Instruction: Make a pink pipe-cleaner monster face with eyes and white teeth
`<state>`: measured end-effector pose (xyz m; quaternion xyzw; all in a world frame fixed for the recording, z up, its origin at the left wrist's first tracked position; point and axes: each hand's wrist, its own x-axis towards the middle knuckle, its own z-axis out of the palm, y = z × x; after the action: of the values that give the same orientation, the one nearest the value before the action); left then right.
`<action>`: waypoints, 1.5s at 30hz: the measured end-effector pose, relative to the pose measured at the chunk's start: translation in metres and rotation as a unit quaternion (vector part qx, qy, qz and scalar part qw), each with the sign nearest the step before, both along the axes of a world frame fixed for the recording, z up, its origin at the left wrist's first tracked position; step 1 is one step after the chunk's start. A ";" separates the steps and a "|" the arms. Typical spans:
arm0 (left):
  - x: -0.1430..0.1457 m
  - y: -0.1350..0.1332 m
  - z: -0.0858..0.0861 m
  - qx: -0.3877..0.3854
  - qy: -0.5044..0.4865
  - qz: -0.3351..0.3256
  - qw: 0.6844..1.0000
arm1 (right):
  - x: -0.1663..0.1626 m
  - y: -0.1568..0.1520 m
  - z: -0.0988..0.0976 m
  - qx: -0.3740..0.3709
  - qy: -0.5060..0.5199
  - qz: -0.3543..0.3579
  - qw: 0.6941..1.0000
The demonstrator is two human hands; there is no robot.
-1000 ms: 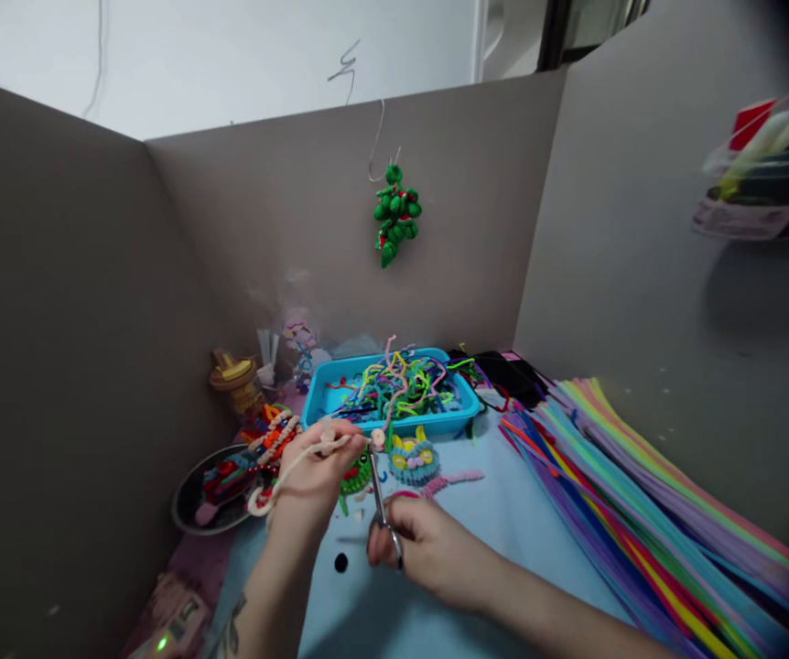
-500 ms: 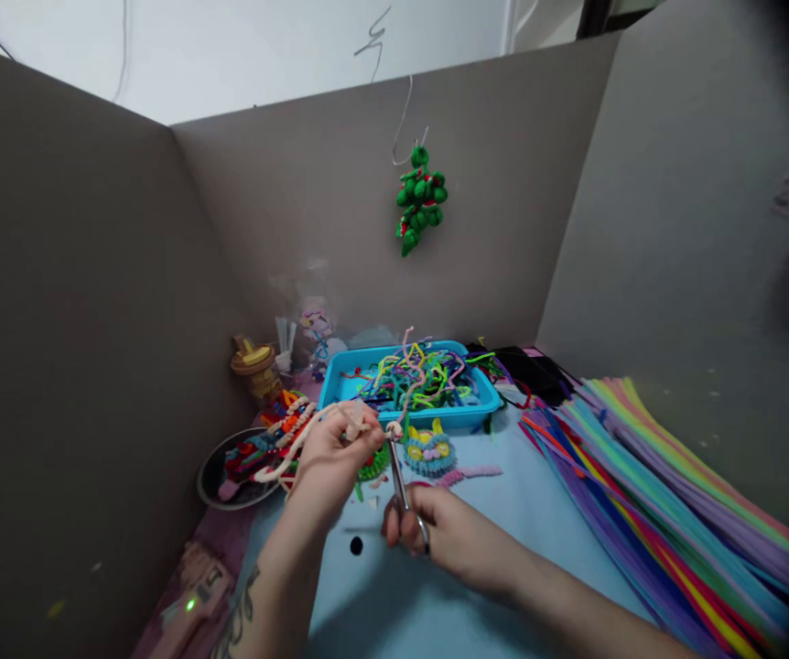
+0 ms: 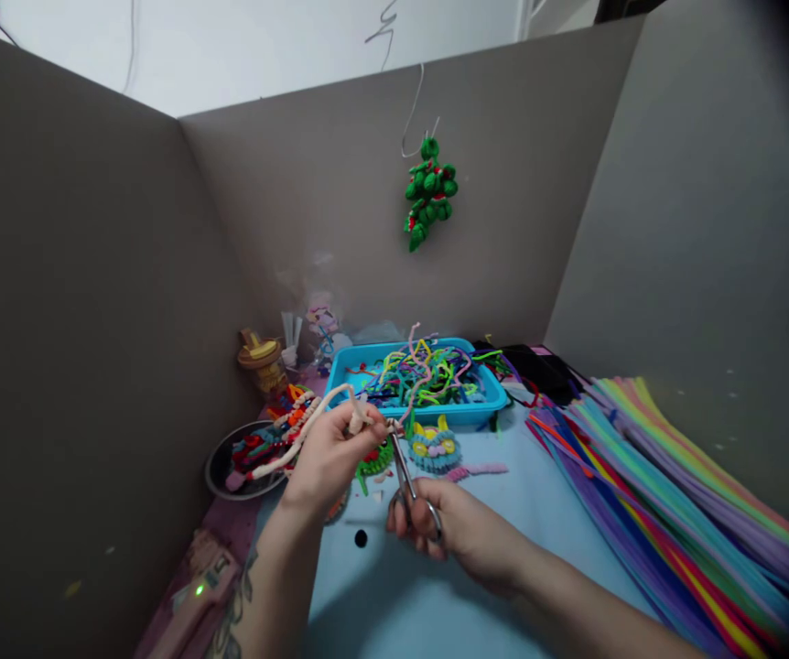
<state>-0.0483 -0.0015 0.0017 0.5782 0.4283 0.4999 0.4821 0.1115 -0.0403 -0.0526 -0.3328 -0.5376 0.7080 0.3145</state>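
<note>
My left hand (image 3: 340,447) is closed on a cream pipe cleaner (image 3: 318,408), which loops out over the back of the hand and hangs down to the left. Silver scissors (image 3: 405,476) are in my right hand (image 3: 436,517), fingers through the handles. Their tips reach the end of the piece at my left fingertips; the blades look slightly apart. Beyond the hands lie a blue cat face (image 3: 435,449) with yellow ears and eyes, and a green piece (image 3: 372,465) partly hidden by my left hand. A pink twisted strip (image 3: 480,470) rests beside the cat face.
A blue tray (image 3: 350,359) holds tangled pipe cleaners. Long coloured pipe cleaners (image 3: 683,494) fill the right side. At left stand a round dish (image 3: 222,485) of pieces, a brown cup (image 3: 262,361) and a pink glue gun (image 3: 209,586). A green ornament (image 3: 430,194) hangs from the grey partition (image 3: 312,183).
The scissors have opened a little more in my right hand. My left hand has shifted slightly with the cream pipe cleaner. The whole view has moved a little.
</note>
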 end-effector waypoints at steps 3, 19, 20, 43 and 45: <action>0.002 0.001 -0.003 -0.007 -0.034 0.020 0.999 | -0.001 0.000 -0.002 -0.004 0.053 0.000 0.999; 0.028 0.002 -0.018 -0.074 -0.195 0.004 0.978 | -0.004 -0.002 -0.019 -0.107 0.268 0.043 0.956; 0.028 0.002 -0.018 -0.073 -0.200 0.011 0.977 | -0.004 -0.002 -0.020 -0.106 0.274 0.045 0.955; 0.023 0.014 -0.030 -0.061 -0.205 0.085 0.973 | 0.010 0.004 0.003 -0.050 0.280 -0.029 0.958; 0.023 0.014 -0.029 -0.062 -0.193 0.086 0.975 | 0.015 0.012 0.006 -0.060 0.299 -0.069 0.950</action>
<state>-0.0257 0.0122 -0.0274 0.4008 0.4057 0.6140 0.5456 0.1264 -0.0285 -0.0465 -0.1601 -0.3511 0.7827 0.4883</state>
